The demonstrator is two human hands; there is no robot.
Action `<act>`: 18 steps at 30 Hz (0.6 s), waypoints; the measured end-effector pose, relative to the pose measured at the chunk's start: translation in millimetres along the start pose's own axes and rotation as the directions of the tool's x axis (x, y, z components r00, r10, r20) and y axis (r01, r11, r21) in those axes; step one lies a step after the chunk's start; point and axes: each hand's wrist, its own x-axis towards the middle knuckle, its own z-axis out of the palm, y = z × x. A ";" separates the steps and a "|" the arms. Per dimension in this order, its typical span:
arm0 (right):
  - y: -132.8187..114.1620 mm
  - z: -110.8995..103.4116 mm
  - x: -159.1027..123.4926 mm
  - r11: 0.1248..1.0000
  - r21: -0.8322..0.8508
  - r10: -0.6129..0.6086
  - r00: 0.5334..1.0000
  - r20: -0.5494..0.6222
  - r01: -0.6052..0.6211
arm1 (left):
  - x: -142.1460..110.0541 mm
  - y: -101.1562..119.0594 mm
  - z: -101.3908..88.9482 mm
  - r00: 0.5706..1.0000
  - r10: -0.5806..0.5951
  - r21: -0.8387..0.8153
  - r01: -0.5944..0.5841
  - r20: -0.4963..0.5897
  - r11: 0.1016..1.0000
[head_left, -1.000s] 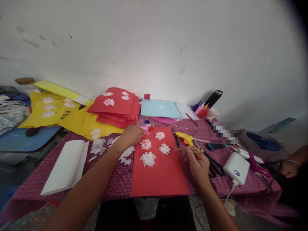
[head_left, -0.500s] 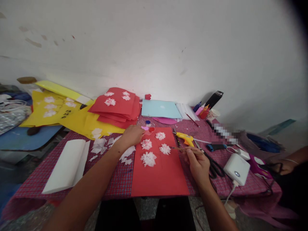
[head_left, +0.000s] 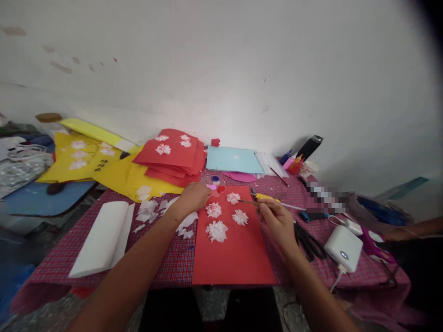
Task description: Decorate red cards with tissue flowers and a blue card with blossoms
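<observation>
My right hand (head_left: 277, 222) pinches a thin paintbrush (head_left: 248, 201), its tip touching the upper right paper flower (head_left: 233, 198). That flower is one of several crumpled white ones with pink marks on a red sheet (head_left: 233, 263) in front of me. My left hand (head_left: 195, 197) is closed at the near left edge of a clear paint palette (head_left: 220, 189) holding pink, red and blue paint. The fingertips are partly hidden there. Beside the left forearm lie torn white paper pieces (head_left: 147, 210). A yellow glue gun (head_left: 265, 197) lies partly behind my right hand.
Stacked red sheets (head_left: 169, 154) and yellow sheets (head_left: 129, 177) lie back left, folded white paper (head_left: 100, 237) front left. Scissors (head_left: 308, 242), a white power bank (head_left: 344, 248), paint bottles (head_left: 294, 163) and a black flask (head_left: 309, 147) stand or lie right. Another person's arm (head_left: 408, 230) shows far right.
My right hand has moved up and left, taking the brush tip from the lower right flower to the upper right one. My left hand stays by the palette. The view has shifted slightly.
</observation>
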 end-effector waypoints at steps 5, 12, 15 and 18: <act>-3.8 45.7 43.9 0.989 -0.129 -0.046 0.985 0.169 0.069 | -0.1 0.6 0.1 1.000 0.002 0.029 -0.002 -0.013 1.000; 8.3 72.9 64.3 0.957 -0.252 -0.087 0.973 0.214 0.141 | 0.1 0.6 3.3 0.999 0.013 0.006 -0.013 -0.033 1.000; 10.4 71.4 62.0 0.977 -0.189 -0.071 0.984 0.164 0.102 | 0.7 0.3 4.6 0.999 0.009 0.015 -0.009 -0.030 1.000; 11.7 70.4 59.4 0.979 -0.183 -0.053 0.978 0.204 0.091 | 1.3 0.2 5.7 1.000 0.002 0.025 -0.002 -0.018 1.000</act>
